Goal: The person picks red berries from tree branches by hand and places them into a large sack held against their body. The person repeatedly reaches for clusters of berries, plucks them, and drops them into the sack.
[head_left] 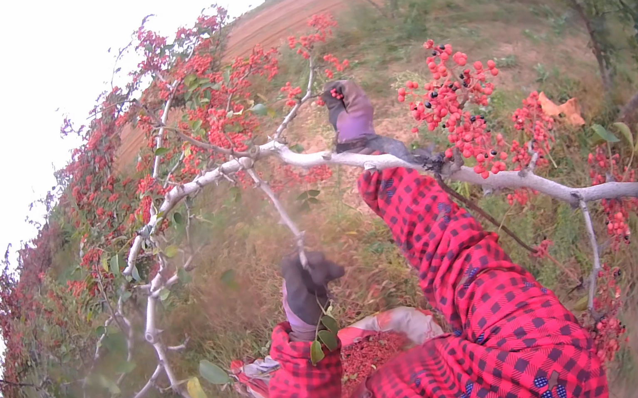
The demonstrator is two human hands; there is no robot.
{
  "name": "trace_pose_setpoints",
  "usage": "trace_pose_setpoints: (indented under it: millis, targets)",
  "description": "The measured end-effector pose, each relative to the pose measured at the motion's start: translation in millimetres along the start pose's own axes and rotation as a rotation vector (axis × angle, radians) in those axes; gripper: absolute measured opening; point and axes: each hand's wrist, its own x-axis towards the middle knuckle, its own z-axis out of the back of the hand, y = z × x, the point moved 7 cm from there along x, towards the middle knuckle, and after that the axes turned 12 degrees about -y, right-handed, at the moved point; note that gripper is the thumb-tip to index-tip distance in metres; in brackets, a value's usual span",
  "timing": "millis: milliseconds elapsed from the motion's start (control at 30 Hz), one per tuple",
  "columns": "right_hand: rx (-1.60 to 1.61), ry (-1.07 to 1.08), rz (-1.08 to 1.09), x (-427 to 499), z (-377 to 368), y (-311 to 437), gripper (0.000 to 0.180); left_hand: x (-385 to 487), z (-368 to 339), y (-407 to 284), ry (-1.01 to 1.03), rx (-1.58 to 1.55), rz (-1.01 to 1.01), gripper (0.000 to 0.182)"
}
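My left hand, in a dark and purple glove, is closed around a thin side branch that hangs from a thick pale bough. Leaves show just below that hand. Beyond the bough my right hand, gloved alike, curls its fingers at the tip of an upright twig. A few red berries show at those fingers; the rest of the grasp is hidden. Under my arms sits a pale sack holding loose red berries, which look like Sichuan pepper.
The bough crosses in front of me and bears short thorns. A large berry cluster with black seeds stands right of my right hand. Berry-laden bushes fill the left, with bare branches low down. A tree rises far right.
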Motion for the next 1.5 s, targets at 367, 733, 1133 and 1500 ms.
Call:
trace_pose_setpoints:
  millis: [367, 733, 1133, 1500]
  targets:
    - [0.501, 0.282, -0.813, -12.3, -14.8, -35.9, 0.017, 1.5, -4.3, 6.2, -0.025, -0.108, 0.02, 0.051]
    - [1.051, 0.89, -1.019, -10.1, -46.6, -27.3, 0.03, -5.2, -1.9, -0.3, -0.049, -0.114, 0.005, 0.05]
    - [0.009, 0.12, -0.207, -12.3, 3.0, 1.2, 0.014, -0.6, 0.4, 2.9, -0.063, -0.047, -0.005, 0.05]
    - [0.506, 0.131, -0.912, -49.2, -27.9, -117.3, 0.014, 1.2, 8.0, 5.9, -0.02, -0.008, 0.044, 0.053]
